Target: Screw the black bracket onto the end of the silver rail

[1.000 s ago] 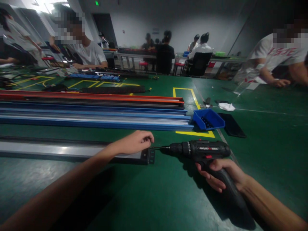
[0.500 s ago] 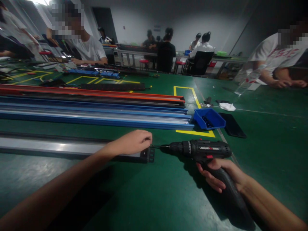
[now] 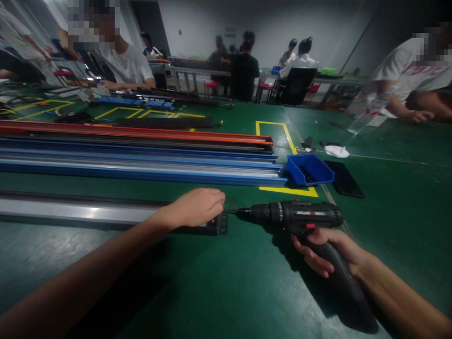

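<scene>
My right hand (image 3: 323, 252) is wrapped round the grip of a black cordless drill (image 3: 305, 215), which lies sideways with its bit (image 3: 235, 211) pointing left. The bit's tip reaches my left hand (image 3: 199, 207). That hand is closed, fingertips pinched together over the right end of a long black-and-silver metal profile (image 3: 88, 210). What the pinch holds, if anything, is hidden. A dark slotted end plate (image 3: 223, 224) sticks out from the profile's end, just below the bit tip.
Behind the profile lie several long blue rails (image 3: 141, 167) and an orange rail (image 3: 141, 131). A blue bin (image 3: 310, 170) with small dark parts stands at their right end, beside a black flat slab (image 3: 344, 179). A co-worker (image 3: 406, 84) sits at the far right; others are further back.
The view has shifted slightly. My left fingers have closed more tightly near the bit tip, and the drill has stayed almost in place.
</scene>
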{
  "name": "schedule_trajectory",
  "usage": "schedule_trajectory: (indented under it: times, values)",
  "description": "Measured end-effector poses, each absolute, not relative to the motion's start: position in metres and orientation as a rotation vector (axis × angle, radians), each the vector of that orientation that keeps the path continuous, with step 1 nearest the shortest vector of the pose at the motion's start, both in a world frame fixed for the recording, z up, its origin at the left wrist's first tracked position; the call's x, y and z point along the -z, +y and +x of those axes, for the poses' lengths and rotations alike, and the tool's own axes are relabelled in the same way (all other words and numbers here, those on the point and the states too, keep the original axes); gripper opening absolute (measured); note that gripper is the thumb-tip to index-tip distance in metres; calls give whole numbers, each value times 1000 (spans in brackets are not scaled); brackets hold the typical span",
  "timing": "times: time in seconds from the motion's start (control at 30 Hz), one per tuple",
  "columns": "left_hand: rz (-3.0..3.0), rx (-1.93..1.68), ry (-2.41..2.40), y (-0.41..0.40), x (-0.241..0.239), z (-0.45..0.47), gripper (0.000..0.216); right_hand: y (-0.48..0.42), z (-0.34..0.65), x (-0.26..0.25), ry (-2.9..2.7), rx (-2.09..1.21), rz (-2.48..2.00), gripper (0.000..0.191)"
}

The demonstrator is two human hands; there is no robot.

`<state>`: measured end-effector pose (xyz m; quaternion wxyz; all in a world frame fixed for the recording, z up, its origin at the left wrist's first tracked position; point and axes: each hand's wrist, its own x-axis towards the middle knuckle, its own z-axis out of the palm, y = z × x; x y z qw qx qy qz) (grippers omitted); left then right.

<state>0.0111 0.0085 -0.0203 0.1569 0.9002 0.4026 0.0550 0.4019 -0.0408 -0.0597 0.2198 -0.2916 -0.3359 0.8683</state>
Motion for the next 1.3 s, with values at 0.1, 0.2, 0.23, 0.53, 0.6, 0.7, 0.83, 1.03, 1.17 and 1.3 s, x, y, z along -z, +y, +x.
schedule_trajectory:
  times: [0.1, 0.2, 0.23, 0.53, 0.6, 0.7, 0.83, 1.03, 1.17, 1.3]
  values:
    - [2601, -128, 1159, 9, 22, 10, 35, -41, 402, 60, -915, -2403, -821, 27]
    - [2630, -109, 1158, 9, 24, 10, 35, -42, 404, 61, -899, -2408, -828, 26]
    - [2638, -103, 1160, 9, 24, 9, 35, -42, 404, 62, -901, -2405, -831, 26]
    - [2861, -65, 1283, 10, 36, 8, 37, -41, 405, 62, -935, -2389, -910, 33]
    - [2897, -36, 1310, 10, 39, 7, 37, -41, 405, 62, -946, -2367, -949, 37]
    - [2866, -6, 1335, 9, 37, 8, 39, -40, 406, 63, -989, -2350, -964, 40]
    - [2785, 112, 1439, 6, 28, 13, 40, -38, 409, 66, -1102, -2387, -835, 52]
    - [2655, 257, 1642, 4, 19, 22, 42, -37, 410, 69, -1065, -2407, -725, 42]
    - [2591, 272, 1641, 4, 15, 25, 45, -38, 407, 68, -1036, -2414, -695, 36]
    - [2578, 247, 1624, 5, 15, 24, 45, -39, 407, 69, -1022, -2417, -680, 34]
